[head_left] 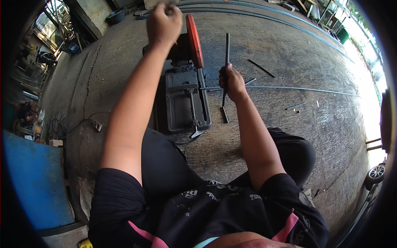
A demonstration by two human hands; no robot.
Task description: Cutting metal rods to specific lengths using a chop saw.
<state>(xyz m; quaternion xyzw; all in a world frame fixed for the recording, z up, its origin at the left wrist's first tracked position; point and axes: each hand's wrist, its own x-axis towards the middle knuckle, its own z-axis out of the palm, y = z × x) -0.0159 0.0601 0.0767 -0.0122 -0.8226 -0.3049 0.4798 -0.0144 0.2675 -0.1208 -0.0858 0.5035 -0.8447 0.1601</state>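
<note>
A cut-off saw point(188, 99) with a dark grey base and a red blade guard point(194, 41) stands on the floor in front of me. My left hand point(164, 25) is raised above the saw's rear part, its fingers closed round a dark part that looks like the saw's handle, mostly hidden by the fingers. To the right of the base, my right hand point(234, 84) grips a thin dark metal bar point(228, 47) near its middle. A long thin metal rod point(306, 89) runs rightward from the saw's clamp. Just below the held bar lies a short metal piece point(224, 115).
Another short dark bar point(261, 68) and several small offcuts point(295, 109) lie on the worn floor to the right. Long metal tubes point(264, 18) stretch across the far side. A blue panel point(37, 177) stands at left, and a cable point(78, 128) trails near the saw.
</note>
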